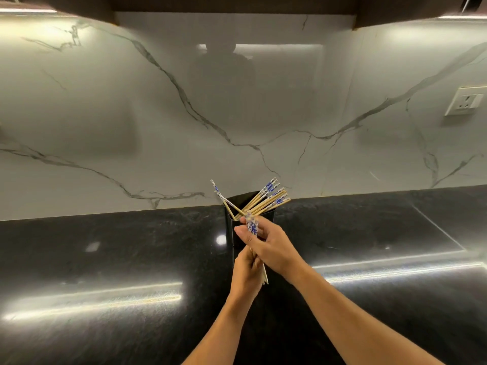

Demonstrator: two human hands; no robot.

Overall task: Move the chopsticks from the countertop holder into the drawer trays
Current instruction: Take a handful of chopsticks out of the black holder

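Left grip (246, 270), right grip (266, 246): bare forearms, no sleeves, no jewellery.

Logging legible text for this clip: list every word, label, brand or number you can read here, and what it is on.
None can be read.
Bundle of chopsticks held by both hands: blue print on the top ends, too small and blurred to tell pattern from characters.
Chopsticks in the black holder: the same blue print, unreadable.
Wall socket: no visible marking.
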